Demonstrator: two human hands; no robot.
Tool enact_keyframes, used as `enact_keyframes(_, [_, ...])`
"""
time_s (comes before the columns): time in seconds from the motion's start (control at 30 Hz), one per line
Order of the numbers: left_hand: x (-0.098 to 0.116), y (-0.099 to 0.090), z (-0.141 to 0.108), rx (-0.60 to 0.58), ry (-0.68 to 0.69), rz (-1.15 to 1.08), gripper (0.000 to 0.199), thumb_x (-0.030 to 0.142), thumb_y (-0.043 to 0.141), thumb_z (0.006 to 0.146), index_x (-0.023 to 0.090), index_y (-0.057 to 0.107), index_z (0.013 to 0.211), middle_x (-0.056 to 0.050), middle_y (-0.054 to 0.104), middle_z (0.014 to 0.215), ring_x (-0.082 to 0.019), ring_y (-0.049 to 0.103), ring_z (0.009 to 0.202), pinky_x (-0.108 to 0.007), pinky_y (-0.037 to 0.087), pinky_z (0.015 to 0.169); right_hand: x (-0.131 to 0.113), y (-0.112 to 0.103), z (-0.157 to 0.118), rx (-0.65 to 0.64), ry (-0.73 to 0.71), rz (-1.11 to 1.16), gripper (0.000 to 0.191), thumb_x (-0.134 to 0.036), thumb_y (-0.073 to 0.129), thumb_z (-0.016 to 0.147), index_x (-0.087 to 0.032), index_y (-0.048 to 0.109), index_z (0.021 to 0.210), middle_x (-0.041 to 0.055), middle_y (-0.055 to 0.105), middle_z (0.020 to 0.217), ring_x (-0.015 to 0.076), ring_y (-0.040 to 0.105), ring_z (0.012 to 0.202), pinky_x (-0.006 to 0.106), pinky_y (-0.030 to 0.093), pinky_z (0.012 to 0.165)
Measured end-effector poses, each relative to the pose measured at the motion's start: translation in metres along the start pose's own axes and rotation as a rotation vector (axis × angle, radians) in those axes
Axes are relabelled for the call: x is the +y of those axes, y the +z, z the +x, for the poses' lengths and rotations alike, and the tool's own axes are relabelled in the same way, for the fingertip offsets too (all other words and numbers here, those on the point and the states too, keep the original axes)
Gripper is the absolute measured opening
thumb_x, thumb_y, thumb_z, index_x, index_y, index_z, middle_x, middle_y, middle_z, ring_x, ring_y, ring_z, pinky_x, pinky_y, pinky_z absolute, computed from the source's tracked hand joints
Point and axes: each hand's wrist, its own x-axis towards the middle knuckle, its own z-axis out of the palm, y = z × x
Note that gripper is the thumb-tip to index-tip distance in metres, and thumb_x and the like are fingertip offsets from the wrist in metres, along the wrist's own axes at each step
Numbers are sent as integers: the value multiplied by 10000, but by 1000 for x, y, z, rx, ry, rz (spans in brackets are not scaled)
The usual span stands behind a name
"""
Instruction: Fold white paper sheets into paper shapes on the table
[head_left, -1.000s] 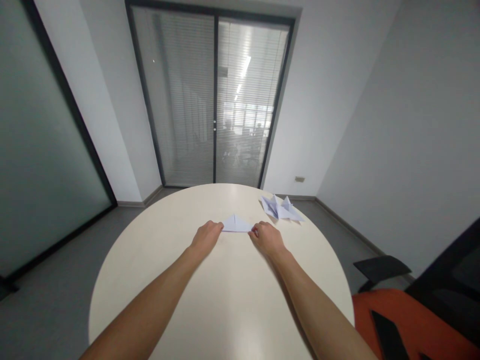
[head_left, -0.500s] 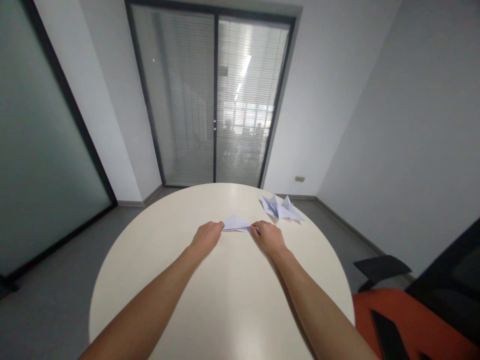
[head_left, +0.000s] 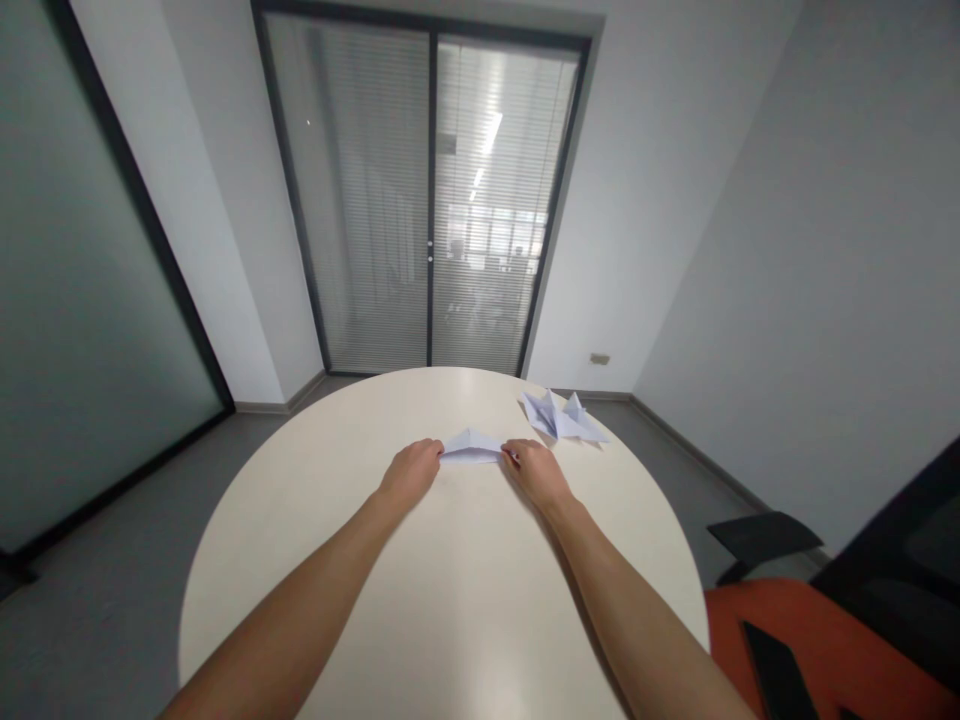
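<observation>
1. Head view: nearest us, our forearms [head_left: 330, 570] reach forward over the round pale desk [head_left: 457, 590], and an orange-seated chair [head_left: 840, 640] stands beyond its edge on our right.
2. Our left hand [head_left: 412, 470] has its fingers pinched closed on the left end of a folded white paper [head_left: 471, 454].
3. Our right hand [head_left: 536, 472] grips the right end the same way, its fingers drawn together, partly hidden from us.
4. The paper lies between our hands, beyond the middle of the desk, its upper layer arched above the lower one.
5. Farther off to the right, we see folded paper shapes [head_left: 559, 420] with upright points, near the desk's far edge; we cannot tell how many.
6. Past the desk, blinds [head_left: 367, 220] hang in a dark frame.
</observation>
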Motion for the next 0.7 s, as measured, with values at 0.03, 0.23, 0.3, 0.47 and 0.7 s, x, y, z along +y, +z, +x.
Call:
enact_keyframes(0.03, [0,0,0,9,-15,12,276,111,443,945,190,677,1068,-95,709,1069,-209,650,1029,-299,458,927,0,1,0,7,-6,6,264,-256,500,996,-187,722,1123,81,739,1117,176,649,1069,233,430,941])
enact_keyframes(0.23, [-2,4,1,63,-149,93,278,115,409,945,140,674,1025,-140,706,994,-242,671,947,-328,484,852,2,7,2,95,-46,65,288,-264,490,1000,-170,723,1141,85,744,1111,186,660,1031,254,449,952])
enact_keyframes(0.3, [-4,5,1,77,-169,100,274,135,407,953,148,673,1017,-132,712,964,-245,676,910,-329,486,811,2,8,2,106,-45,84,288,-219,502,980,-165,719,1161,85,744,1120,188,663,1029,263,455,957])
enact_keyframes(0.47, [-5,1,1,139,-189,77,248,226,429,980,197,675,984,-84,724,960,-227,672,877,-297,467,745,2,7,1,118,-16,135,339,-112,530,908,-168,714,1187,77,741,1155,188,671,1044,276,472,975])
enact_keyframes(0.7, [8,-5,-3,234,-153,-73,214,269,485,978,223,694,978,-58,738,997,-205,666,901,-280,451,767,-5,2,-1,246,-30,177,335,-144,498,935,-195,706,1192,65,734,1182,203,679,1073,326,493,994])
